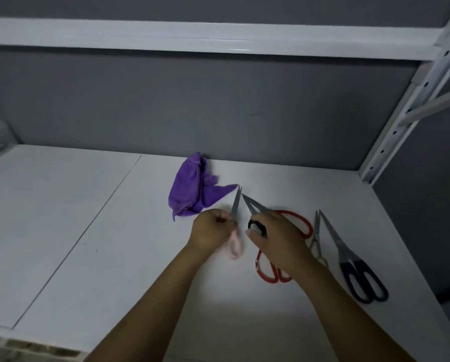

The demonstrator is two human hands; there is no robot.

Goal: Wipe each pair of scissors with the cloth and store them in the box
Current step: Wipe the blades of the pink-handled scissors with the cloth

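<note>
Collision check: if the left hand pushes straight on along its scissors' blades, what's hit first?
Likely the purple cloth, whose corner lies by the pink scissors tip; depth unclear.

cloth: purple, crumpled, far on the shelf by the back wall.
pink scissors: closed, gripped by the left hand, tips near the cloth's corner.
small black scissors: in the right hand, tips pointing far.
red scissors: flat, partly under the right hand.
slim metal scissors: flat, just right of the red scissors.
black-handled scissors: flat, rightmost, handles near.
</note>
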